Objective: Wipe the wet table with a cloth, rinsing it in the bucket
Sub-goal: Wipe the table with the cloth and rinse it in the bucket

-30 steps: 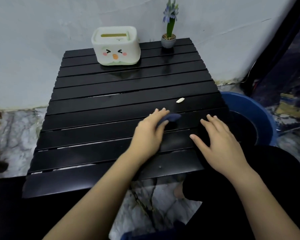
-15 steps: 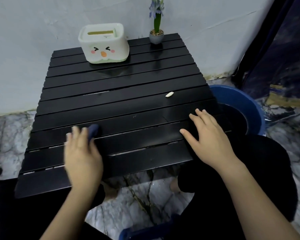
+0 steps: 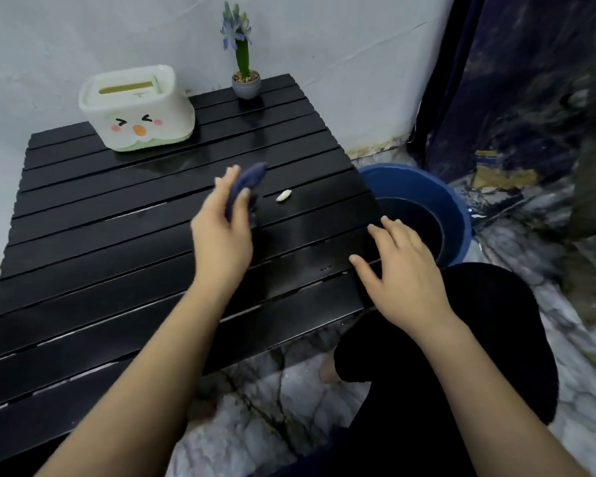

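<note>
I had the left hand (image 3: 222, 232) over the middle of the black slatted table (image 3: 117, 270), its fingers curled round a dark blue cloth (image 3: 246, 185). The cloth stuck out past the fingertips toward the far side, and its lower end looked to be just above or brushing a slat; I could not tell which from the blur. My right hand (image 3: 401, 270) rested flat on the table's right edge, fingers straight and slightly spread, holding nothing, the thumb pointing left along a slat.

The slats had a wet sheen in places, most clearly near the far middle, just this side of the tissue box. A small white scrap (image 3: 284, 195) lay on the table just right of the cloth, apart from it.

The blue bucket (image 3: 424, 187) stood on the floor against the table's right side, just beyond my right hand, with dark water inside. Part of its rim was hidden by the table edge.

At the far left of the table sat a white tissue box (image 3: 136, 110) with a cartoon face and a green base. At the far edge, right of the box, stood a small grey pot with a purple hyacinth (image 3: 243, 68). A white wall (image 3: 49, 39) rose behind the table, and a marbled floor (image 3: 255, 418) showed below the near edge, beside my dark-clothed knee (image 3: 479, 339).
</note>
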Tool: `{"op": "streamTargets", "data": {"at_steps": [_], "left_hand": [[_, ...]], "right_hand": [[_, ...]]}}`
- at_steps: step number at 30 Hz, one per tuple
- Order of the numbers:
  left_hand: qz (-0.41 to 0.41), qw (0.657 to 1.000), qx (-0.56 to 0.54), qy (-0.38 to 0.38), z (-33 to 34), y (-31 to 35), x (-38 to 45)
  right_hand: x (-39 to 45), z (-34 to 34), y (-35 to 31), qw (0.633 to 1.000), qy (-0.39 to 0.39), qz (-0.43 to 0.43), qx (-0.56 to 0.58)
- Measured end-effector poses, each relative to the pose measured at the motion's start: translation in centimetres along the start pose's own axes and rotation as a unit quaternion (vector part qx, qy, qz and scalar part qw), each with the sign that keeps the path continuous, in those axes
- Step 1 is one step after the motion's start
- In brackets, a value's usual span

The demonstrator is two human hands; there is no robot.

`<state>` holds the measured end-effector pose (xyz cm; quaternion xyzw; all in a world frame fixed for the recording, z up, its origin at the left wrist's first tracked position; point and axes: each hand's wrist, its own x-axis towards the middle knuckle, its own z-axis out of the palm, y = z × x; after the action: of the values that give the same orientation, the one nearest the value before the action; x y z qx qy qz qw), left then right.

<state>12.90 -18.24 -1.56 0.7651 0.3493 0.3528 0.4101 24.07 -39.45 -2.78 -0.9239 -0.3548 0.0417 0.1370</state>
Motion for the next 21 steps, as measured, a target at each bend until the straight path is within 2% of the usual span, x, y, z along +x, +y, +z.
{"op": "streamTargets", "data": {"at_steps": [2,5,8,14,18,21], "left_hand": [[-0.023,0.996,0.065,0.058,-1.8,-2.0,2.6],[-0.062,0.975,0.213,-0.007,-2.0,-5.7,4.8],[-0.036,0.946,0.320,-0.037,-0.1,-7.4,5.0],[-0.006,0.956,0.293,-0.037,6.0,-4.1,3.2],[0.064,0.958,0.276,-0.048,11.8,-1.5,2.4],[0.101,0.963,0.235,-0.085,15.8,1.3,2.5]], "right_hand": [[-0.5,-0.1,0.7,0.999,-0.003,0.032,0.003],[-1.2,-0.2,1.4,0.996,-0.008,0.079,0.027],[-1.8,-0.1,1.8,0.991,-0.026,0.103,0.079],[-1.6,0.1,1.6,0.988,-0.025,0.107,0.108],[-1.5,0.1,1.8,0.988,-0.018,0.100,0.114],[-1.3,0.1,1.8,0.988,-0.010,0.097,0.117]]}}
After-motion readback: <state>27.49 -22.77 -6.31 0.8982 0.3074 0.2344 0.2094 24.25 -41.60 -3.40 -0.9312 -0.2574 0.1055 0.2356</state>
